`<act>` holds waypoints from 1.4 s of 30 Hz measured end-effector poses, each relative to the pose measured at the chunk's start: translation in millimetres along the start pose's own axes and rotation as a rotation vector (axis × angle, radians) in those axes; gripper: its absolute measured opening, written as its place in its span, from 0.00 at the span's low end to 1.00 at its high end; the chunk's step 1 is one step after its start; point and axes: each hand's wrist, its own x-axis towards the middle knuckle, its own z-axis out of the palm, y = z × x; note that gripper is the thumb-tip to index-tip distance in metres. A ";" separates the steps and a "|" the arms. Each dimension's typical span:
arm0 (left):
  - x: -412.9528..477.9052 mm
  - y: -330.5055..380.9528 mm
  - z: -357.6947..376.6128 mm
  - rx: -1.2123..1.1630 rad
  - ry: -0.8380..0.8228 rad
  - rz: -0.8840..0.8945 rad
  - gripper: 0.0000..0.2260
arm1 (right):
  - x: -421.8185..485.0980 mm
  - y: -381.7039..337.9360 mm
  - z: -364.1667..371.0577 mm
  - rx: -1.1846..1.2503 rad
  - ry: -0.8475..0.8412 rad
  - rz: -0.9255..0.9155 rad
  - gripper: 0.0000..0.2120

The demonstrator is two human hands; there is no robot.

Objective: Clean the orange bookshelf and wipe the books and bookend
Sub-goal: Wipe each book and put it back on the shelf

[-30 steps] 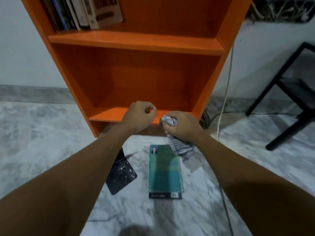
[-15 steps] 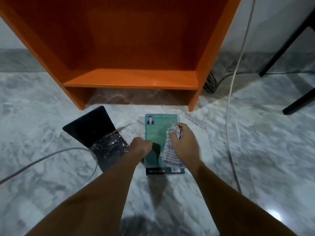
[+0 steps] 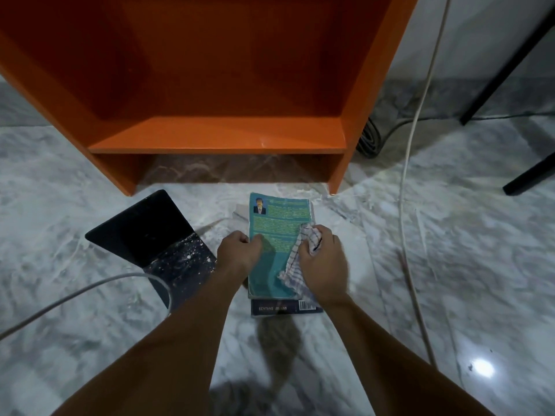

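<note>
On marble floor [image 3: 450, 265], centre of view: teal book [image 3: 276, 235], back cover up, stacked on a dark book [image 3: 285, 308] whose near edge shows at 6 o'clock. Left hand [image 3: 238, 253] curled round the teal book's 9 o'clock edge, thumb on the cover. Right hand [image 3: 322, 265] clutches a bunched checked cloth [image 3: 295, 262] against the cover's 4 o'clock side. Black bookend [image 3: 156, 235] just beside the books at 9 o'clock, pale-speckled, white cable [image 3: 90, 291] crossing its near end. Orange bookshelf [image 3: 222, 136] stands at 12 o'clock. Black furniture legs [image 3: 528, 175] at 2 o'clock.
</note>
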 end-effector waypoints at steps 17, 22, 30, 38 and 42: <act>8.2 31.5 -18.5 -0.346 -0.355 0.014 0.08 | -2.7 -25.4 -33.3 0.315 -0.003 -0.368 0.14; 9.3 45.5 -45.0 -0.423 -0.583 0.018 0.08 | -7.5 -50.8 -17.5 0.019 -0.132 -0.788 0.15; 1.7 51.8 -75.3 -0.313 -0.815 0.037 0.11 | 58.6 -39.7 -20.5 0.174 0.099 -0.151 0.20; -2.2 46.2 -70.9 -0.196 -0.707 0.080 0.06 | 27.6 -98.3 -15.7 0.014 -0.023 -0.783 0.15; -2.8 38.2 -83.6 -0.198 -0.823 0.040 0.11 | 51.4 -83.6 -10.5 0.054 0.081 -0.591 0.17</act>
